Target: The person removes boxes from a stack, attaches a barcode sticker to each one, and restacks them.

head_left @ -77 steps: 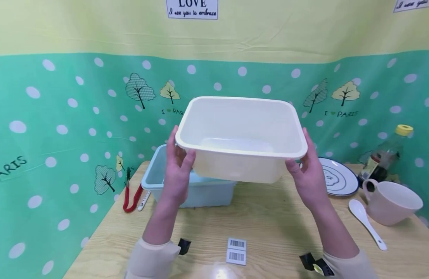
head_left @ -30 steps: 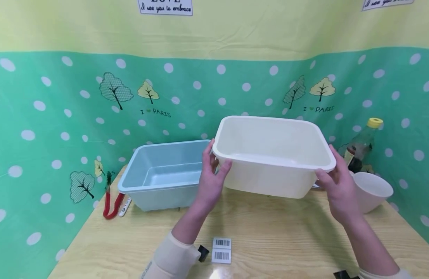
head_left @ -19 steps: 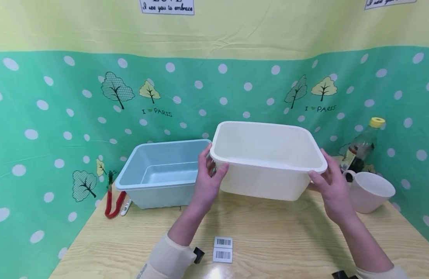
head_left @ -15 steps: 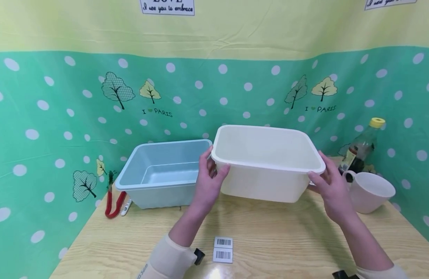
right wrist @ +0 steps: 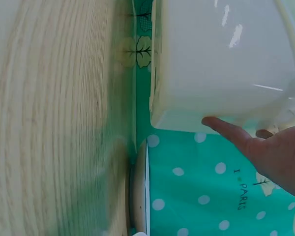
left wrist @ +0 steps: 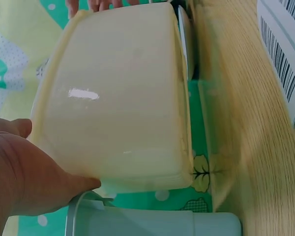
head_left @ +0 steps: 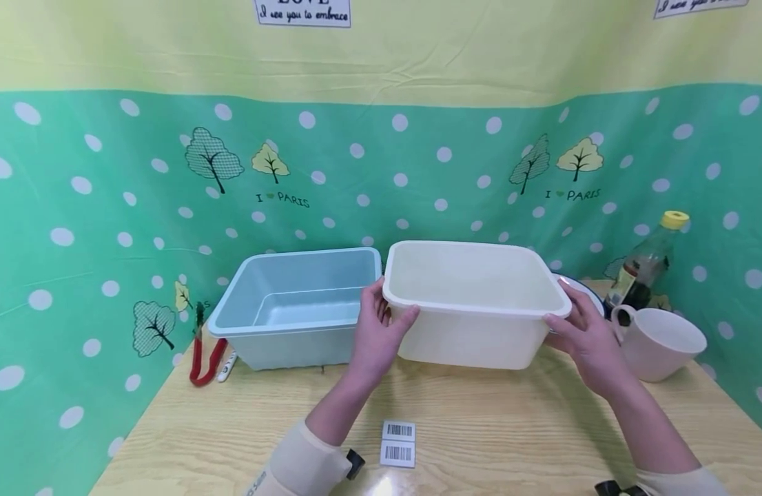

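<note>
Both hands hold a white plastic basin [head_left: 474, 337] by its short ends, its opening tilted toward the head camera. My left hand [head_left: 377, 341] grips the left end with the thumb on the near side below the rim. At the other end my right hand [head_left: 592, 344] does the same, thumb in front and fingers behind. Both wrist views show a narrow gap between the basin's underside [left wrist: 187, 123] and the table. Just left of it a light blue basin [head_left: 294, 348] stands on the table, close to my left hand.
Red-handled pliers [head_left: 198, 365] and a white pen-like stick [head_left: 227, 366] lie at the left. Behind my right hand are a blue-rimmed plate [head_left: 594, 297], a pink mug [head_left: 660, 344] and a yellow-capped bottle [head_left: 644, 269]. A barcode card [head_left: 397, 444] lies in front.
The white basin, first held high partly in front of the blue basin, has moved right and down toward the table. Both hands keep their hold on it.
</note>
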`<state>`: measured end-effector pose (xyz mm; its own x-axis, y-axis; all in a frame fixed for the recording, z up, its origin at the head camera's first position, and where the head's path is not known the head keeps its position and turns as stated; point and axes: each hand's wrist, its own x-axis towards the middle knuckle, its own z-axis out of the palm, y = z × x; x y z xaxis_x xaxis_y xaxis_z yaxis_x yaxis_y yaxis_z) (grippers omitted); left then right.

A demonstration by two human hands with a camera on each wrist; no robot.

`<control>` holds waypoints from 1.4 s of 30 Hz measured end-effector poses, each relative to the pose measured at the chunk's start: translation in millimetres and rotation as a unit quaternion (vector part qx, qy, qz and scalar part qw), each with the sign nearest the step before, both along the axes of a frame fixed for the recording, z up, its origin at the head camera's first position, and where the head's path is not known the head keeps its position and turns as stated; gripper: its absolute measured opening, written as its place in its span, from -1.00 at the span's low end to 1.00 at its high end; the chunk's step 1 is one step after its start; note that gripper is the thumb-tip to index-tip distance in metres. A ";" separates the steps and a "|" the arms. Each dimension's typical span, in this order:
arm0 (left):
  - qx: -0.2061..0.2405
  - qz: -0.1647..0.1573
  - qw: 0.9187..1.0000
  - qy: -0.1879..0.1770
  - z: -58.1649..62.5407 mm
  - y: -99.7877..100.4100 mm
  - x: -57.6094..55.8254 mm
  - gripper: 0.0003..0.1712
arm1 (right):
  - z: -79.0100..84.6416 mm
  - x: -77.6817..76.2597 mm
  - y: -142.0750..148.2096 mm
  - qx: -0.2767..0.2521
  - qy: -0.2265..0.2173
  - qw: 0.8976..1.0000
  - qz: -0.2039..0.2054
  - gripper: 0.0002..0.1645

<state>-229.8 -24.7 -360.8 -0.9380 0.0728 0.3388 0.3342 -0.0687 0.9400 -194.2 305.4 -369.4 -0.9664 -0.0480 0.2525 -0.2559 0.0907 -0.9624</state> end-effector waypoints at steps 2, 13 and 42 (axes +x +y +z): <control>-0.006 0.001 1.000 -0.005 -0.4 0.3 -0.4 -0.13 | -1.9 0.1 1.8 0.008 -0.006 1.000 -0.002 -0.15; -0.070 0.019 0.996 -0.042 10.6 -7.6 -0.6 -0.14 | -7.7 -5.9 5.8 -0.005 -0.051 0.999 0.013 -0.15; -0.219 0.069 0.972 0.058 35.6 -28.1 26.5 -0.63 | 7.9 -1.3 2.7 0.029 -0.014 0.992 -0.123 -0.33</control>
<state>-203.3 -52.8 -325.2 -0.9067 0.1098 0.4073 0.4168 0.3821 0.8248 -195.5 308.1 -361.5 -0.9572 0.1770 0.2291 -0.1922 0.2035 -0.9600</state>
